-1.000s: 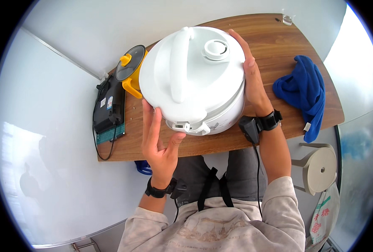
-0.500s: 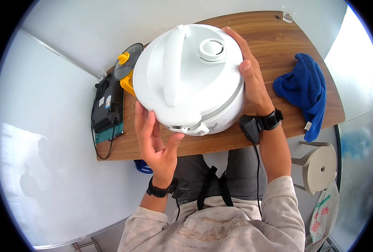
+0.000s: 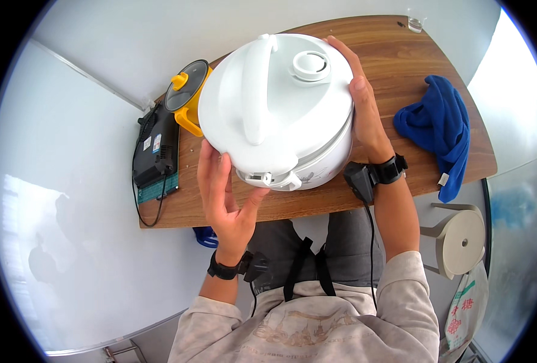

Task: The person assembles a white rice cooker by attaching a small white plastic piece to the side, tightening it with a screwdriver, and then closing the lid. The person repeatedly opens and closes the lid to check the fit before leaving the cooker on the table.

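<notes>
A white rice cooker (image 3: 293, 115) with a closed lid, a long carrying handle and a round steam vent fills the middle of the view. It is held between my two hands. My right hand (image 3: 365, 109) lies along its right side, fingers around the far edge and thumb on the near side of the lid rim. At the near left, my left hand (image 3: 227, 196) grips the edge beside the front latch, its thumb near the latch and some fingers hidden under the body. I cannot tell whether the base touches the table.
On the wooden table (image 3: 395, 54), a yellow pot (image 3: 187, 91) with a glass lid and a black appliance (image 3: 156, 148) on a green mat stand to the left. A blue cloth (image 3: 435, 124) lies right, a clear cup (image 3: 415, 24) far right. A beige stool (image 3: 460, 245) stands by the table.
The rice cooker has shifted and turned slightly to the right, its latch now farther right. My left hand has moved along a little with it; the right hand stays against the side.
</notes>
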A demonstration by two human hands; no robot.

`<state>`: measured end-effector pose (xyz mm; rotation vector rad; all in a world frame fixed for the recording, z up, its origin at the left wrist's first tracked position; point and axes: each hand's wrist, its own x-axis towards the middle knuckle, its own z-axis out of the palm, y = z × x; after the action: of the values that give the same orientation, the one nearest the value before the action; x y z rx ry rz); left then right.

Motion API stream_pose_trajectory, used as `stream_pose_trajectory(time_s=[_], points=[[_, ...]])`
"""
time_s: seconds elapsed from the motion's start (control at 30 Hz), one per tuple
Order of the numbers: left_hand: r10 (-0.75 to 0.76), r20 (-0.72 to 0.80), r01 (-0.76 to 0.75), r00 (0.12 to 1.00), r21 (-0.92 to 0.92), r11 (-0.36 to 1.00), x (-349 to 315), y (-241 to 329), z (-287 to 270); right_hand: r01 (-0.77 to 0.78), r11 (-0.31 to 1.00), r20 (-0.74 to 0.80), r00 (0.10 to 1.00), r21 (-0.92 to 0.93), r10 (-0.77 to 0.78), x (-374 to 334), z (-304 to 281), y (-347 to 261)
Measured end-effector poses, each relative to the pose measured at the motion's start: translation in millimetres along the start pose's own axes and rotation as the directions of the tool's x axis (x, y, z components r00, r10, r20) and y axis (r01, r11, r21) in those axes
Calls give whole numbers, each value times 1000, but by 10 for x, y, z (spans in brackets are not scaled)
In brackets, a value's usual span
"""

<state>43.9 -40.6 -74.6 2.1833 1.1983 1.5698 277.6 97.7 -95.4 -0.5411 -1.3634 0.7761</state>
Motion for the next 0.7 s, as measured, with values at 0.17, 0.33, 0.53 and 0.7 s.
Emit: stream_pose_trajectory(time_s=[0.17, 0.33, 0.53, 0.7], points=[[-10, -4, 10, 1000, -3, 1000, -3, 10, 12, 1, 999, 7, 1000, 34, -1, -1, 2, -6], [-32, 7, 32, 999, -12, 999, -9, 40, 22, 9, 1000, 11, 1000, 16, -9, -5, -16, 6], [-22, 11, 22, 1000, -18, 1000, -7, 4, 14, 12, 1000, 17, 1000, 20, -12, 3, -20, 19], [-39, -10, 38, 999, -53, 998, -6, -8, 14, 26, 1000, 39, 999, 0, -26, -1, -22, 34]])
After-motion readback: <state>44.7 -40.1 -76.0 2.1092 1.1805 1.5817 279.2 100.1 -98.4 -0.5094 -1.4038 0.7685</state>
